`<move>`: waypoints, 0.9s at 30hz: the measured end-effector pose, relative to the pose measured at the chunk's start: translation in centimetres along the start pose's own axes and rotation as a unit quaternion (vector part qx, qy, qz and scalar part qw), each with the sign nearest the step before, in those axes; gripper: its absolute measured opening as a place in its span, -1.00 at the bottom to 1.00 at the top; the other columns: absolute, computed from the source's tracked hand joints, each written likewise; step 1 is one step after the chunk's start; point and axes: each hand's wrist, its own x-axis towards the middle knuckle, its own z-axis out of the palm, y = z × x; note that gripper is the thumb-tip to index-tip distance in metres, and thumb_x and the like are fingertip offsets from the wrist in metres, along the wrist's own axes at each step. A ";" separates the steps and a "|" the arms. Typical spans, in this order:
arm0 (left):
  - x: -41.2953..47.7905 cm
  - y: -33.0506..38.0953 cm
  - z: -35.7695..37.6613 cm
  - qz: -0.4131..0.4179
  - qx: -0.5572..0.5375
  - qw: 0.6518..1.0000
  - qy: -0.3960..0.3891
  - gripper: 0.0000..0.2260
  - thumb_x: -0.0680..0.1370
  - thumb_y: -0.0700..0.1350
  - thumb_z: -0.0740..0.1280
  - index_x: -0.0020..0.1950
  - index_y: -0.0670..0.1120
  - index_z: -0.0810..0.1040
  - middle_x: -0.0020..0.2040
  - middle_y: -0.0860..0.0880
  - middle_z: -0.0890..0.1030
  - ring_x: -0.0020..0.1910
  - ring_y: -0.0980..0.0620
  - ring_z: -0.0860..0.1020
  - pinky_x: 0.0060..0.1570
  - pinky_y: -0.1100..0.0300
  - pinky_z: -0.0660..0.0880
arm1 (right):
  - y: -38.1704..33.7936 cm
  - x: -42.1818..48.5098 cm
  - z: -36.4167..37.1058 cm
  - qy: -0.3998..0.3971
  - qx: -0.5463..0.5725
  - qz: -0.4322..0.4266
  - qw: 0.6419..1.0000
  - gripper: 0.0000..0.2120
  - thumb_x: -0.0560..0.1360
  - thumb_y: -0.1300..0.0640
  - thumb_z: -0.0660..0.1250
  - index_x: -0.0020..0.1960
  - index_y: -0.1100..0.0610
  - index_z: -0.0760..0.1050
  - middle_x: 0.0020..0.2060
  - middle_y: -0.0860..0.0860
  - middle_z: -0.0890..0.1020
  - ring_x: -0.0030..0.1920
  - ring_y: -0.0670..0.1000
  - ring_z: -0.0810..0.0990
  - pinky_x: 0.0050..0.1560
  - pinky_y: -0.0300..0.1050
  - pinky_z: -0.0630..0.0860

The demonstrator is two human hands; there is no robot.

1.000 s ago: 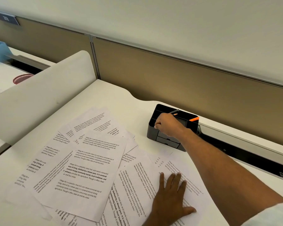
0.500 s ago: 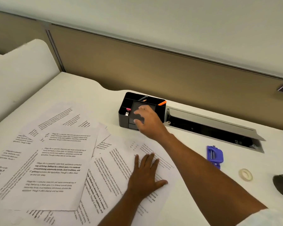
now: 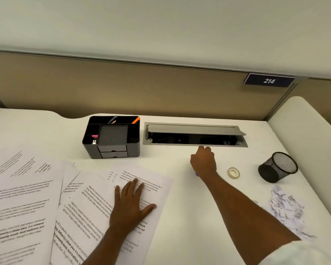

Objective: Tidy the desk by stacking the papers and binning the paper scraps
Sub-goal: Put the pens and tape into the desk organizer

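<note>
Several printed sheets lie spread and overlapping across the left half of the white desk. My left hand rests flat on the rightmost sheet, fingers apart. A crumpled, torn paper scrap lies at the right, near my right forearm. My right hand is palm down over a small blue object, of which only a sliver shows under the wrist. Whether the fingers grip it is hidden.
A black desk organiser with pens stands at the back centre. To its right is an open grey cable hatch. A tape roll and a tipped black mesh cup lie at the right. Partitions wall the desk.
My right hand left the organiser and moved right, onto the blue object. My view swung right, which brought the mesh cup and the crumpled scrap into sight. My left hand stayed on the sheet.
</note>
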 end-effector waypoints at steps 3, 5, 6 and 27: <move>0.0 0.1 0.0 0.001 0.000 1.000 0.014 -0.17 0.44 0.52 -0.04 0.50 -0.01 0.32 0.54 -0.04 0.25 0.51 -0.06 0.18 0.48 -0.07 -0.22 | 1.9 0.9 0.2 -0.060 -0.008 0.032 0.998 -0.61 0.51 0.04 0.32 0.23 0.23 0.39 0.17 0.19 0.47 0.18 0.22 0.50 0.07 0.03 0.50; 0.0 0.0 0.0 0.000 0.000 1.000 0.018 -0.17 0.44 0.52 -0.03 0.51 0.01 0.30 0.55 -0.03 0.22 0.52 -0.05 0.16 0.48 -0.09 -0.21 | 2.4 1.4 0.6 -0.078 -0.012 0.032 0.996 -0.54 0.47 -0.01 0.37 0.25 0.22 0.37 0.18 0.20 0.47 0.17 0.22 0.51 0.11 0.04 0.49; 0.0 0.0 0.0 -0.001 -0.001 1.000 0.018 -0.17 0.43 0.52 -0.03 0.50 0.01 0.30 0.55 -0.02 0.22 0.52 -0.05 0.16 0.48 -0.09 -0.20 | 2.4 1.5 0.8 -0.081 -0.013 0.032 0.996 -0.53 0.47 -0.01 0.37 0.25 0.22 0.36 0.18 0.20 0.47 0.17 0.22 0.51 0.10 0.04 0.49; -0.3 0.3 -1.3 -0.005 -0.025 0.999 -0.035 -0.22 0.45 0.50 0.05 0.44 -0.02 0.40 0.49 -0.04 0.34 0.47 -0.08 0.31 0.41 -0.18 -0.03 | -3.4 2.6 2.1 -0.149 -0.060 0.007 0.987 -0.48 0.46 0.11 0.40 0.31 0.24 0.28 0.18 0.21 0.53 0.14 0.23 0.55 -0.04 0.01 0.48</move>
